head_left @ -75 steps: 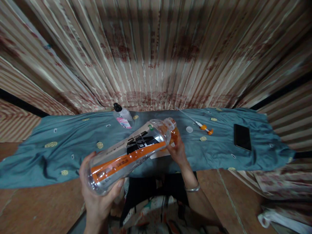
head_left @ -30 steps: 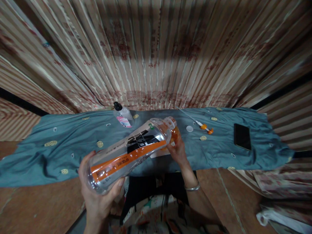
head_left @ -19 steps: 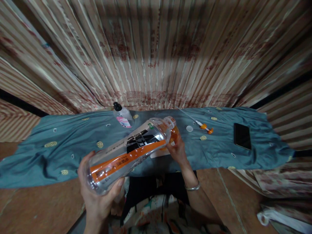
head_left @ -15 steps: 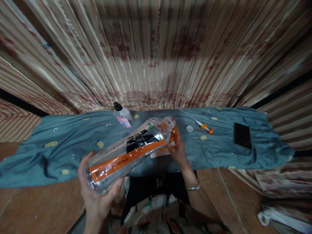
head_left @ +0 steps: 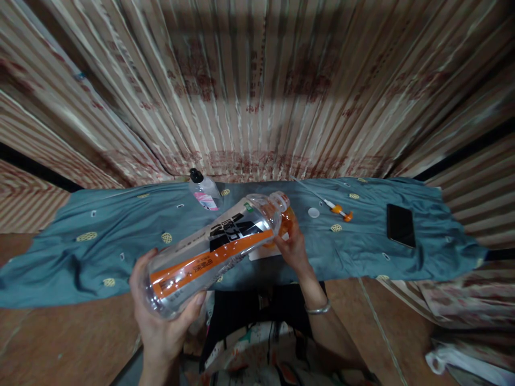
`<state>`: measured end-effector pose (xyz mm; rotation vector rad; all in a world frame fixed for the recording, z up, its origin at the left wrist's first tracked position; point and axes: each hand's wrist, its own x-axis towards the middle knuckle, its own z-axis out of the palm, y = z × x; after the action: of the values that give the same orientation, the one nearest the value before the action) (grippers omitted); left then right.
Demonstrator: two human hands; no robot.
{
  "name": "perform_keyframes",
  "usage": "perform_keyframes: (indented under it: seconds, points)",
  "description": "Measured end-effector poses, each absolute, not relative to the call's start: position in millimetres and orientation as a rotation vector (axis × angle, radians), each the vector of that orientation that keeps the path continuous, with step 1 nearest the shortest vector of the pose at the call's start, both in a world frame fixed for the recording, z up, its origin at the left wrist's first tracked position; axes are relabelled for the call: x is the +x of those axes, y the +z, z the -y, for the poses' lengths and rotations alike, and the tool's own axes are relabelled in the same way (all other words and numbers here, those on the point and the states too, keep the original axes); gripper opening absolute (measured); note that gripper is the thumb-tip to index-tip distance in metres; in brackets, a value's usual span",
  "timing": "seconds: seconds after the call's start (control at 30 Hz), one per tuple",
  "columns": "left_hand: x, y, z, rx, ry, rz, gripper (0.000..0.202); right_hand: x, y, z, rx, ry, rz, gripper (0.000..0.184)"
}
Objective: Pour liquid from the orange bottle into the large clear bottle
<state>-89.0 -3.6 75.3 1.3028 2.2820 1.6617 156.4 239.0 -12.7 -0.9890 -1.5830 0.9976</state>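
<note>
Head camera is showing the left hand [head_left: 160, 329] gripping the base of a big clear bottle [head_left: 217, 252], which is slanting over the front edge of the table [head_left: 358, 257]. The right hand [head_left: 295, 249] is clasping an orange bottle [head_left: 287, 219], partly hidden behind the big neck. Toward the back edge, a small bottle [head_left: 206, 193] and a pump [head_left: 336, 209] are resting.

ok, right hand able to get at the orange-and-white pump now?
Probably not while occupied: the right hand grips the orange container. The orange-and-white pump itself lies uncovered nearby.
</note>
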Motion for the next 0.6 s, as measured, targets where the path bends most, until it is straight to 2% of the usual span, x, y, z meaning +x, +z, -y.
perform_keyframes:
  seconds: [0.47, 0.6]
  points:
    - [-87.9, 75.2, 4.7, 1.224, 1.687, -2.264, 0.104, 155.1, -10.1, -237.5, -0.983, 1.002, 1.583, 0.061]
    - [-86.6, 75.2, 4.2, 1.228, 1.690, -2.265, 0.103, 155.2, -9.7, -237.7, -0.997, 1.011, 1.573, 0.065]
